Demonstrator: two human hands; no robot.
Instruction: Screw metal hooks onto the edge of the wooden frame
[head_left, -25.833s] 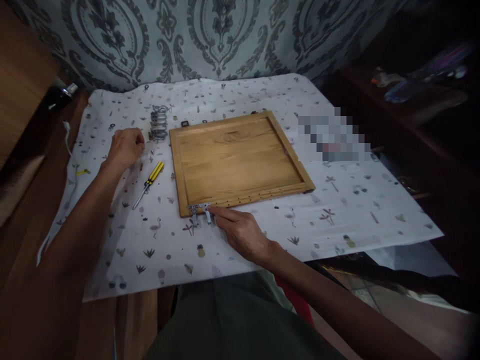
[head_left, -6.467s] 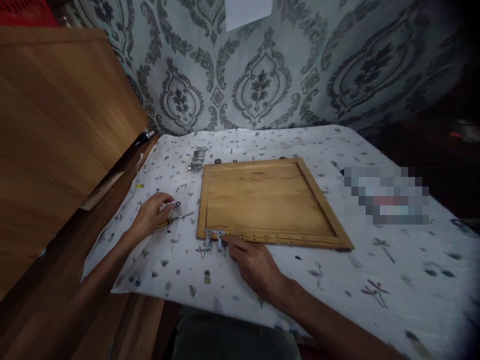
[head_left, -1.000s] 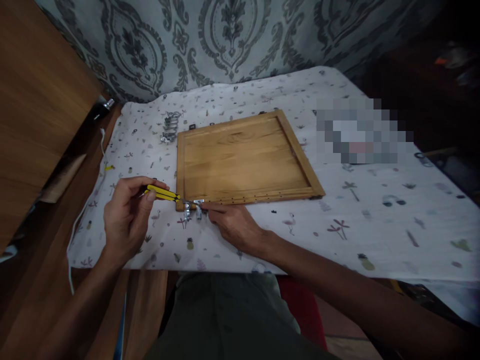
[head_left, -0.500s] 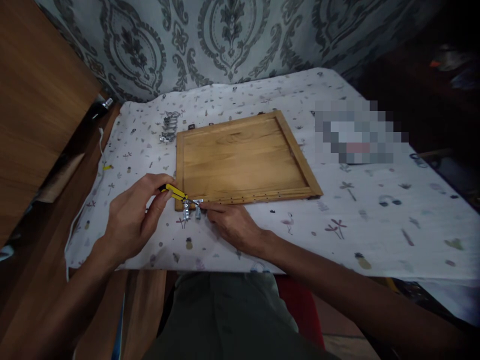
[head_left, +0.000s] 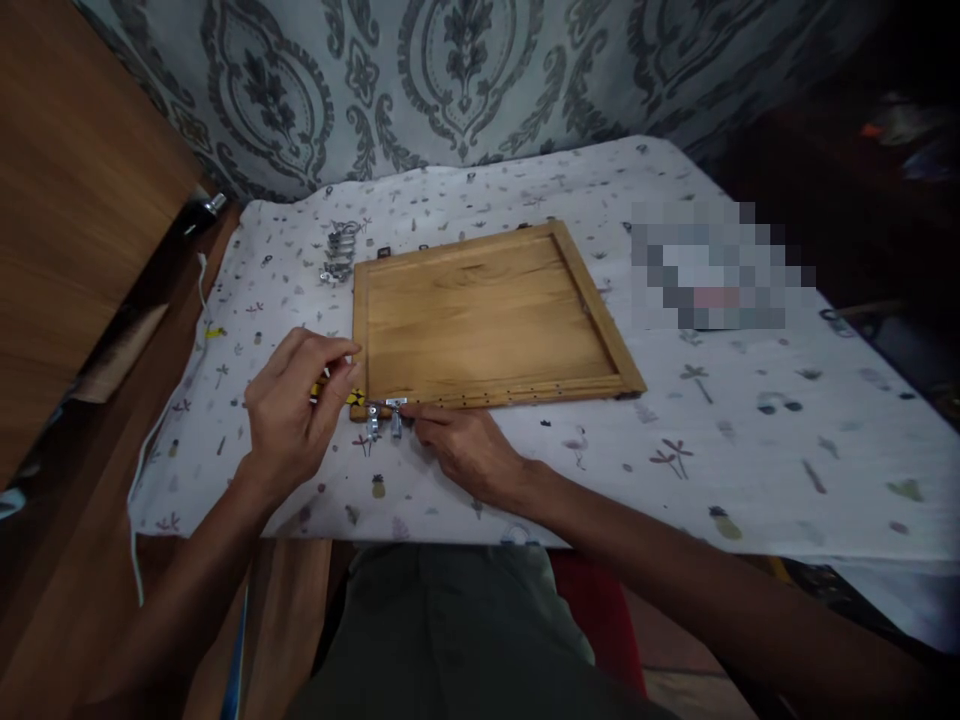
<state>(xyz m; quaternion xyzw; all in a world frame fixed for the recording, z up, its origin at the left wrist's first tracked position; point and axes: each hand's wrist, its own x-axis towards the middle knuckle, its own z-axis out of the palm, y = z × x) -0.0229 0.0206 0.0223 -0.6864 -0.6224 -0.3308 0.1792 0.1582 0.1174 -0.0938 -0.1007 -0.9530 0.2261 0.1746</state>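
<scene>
A framed wooden panel (head_left: 487,320) lies flat with a row of small dark holes along its near edge. At its near left corner are two silver metal hinges, the left hinge (head_left: 373,422) and the right hinge (head_left: 396,425). My left hand (head_left: 296,405) is closed round a yellow and black screwdriver (head_left: 355,397), partly hidden behind the thumb. The shaft points right, with its tip at the right hinge. My right hand (head_left: 469,450) has its fingertips pressed together on that hinge, holding it against the panel's edge.
Several more metal hinges (head_left: 339,250) lie in a row beyond the panel's left corner. A patterned cloth (head_left: 675,430) covers the table. A blurred-out object (head_left: 712,270) is at the right. A white cord (head_left: 146,450) hangs at the left edge, and a patterned curtain (head_left: 465,70) stands behind.
My left hand has moved right and slightly up, with its fingers shifted on the screwdriver, which now lies more level. My right hand and the hinges keep their places.
</scene>
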